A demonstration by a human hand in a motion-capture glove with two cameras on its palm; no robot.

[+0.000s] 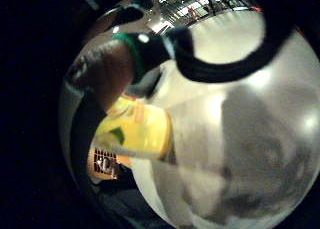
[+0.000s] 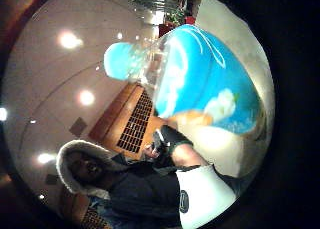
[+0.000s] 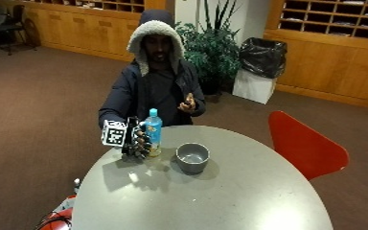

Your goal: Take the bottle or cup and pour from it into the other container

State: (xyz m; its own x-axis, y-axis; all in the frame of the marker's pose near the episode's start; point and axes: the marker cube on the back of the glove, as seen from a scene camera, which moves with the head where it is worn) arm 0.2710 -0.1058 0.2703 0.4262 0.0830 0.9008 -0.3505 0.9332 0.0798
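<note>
One bottle [image 3: 153,132] and one grey cup [image 3: 192,157] stand on the round grey bench [image 3: 235,196], with the cup as the landmark. The bottle, blue-capped with a blue and yellow label, stands upright just beside the cup, on the side toward the person's right arm and a little nearer the person. The gloved right hand [image 3: 137,142] is against the bottle's far side from the cup, its fingers [image 3: 141,143] curled round the lower body. The bottle's base appears to rest on the bench, though the fingers hide part of it. The bare left hand [image 3: 188,101] is raised at chest height, behind the cup and off the bench; whether it holds anything is too small to tell.

In the thumb-side palm view the bottle [image 2: 200,79] fills much of the picture, cap [image 2: 120,59] included. In the little-finger-side view only a yellow part of the label [image 1: 137,131] shows beside dark glove fingers [image 1: 107,71]. The cup's contents cannot be made out.

One red chair [image 3: 302,146] stands beyond the cup, on its side away from the bottle. Behind the person are a potted plant [image 3: 212,50], a bin with a black liner [image 3: 258,67], wood-panelled walls and brown carpet.
</note>
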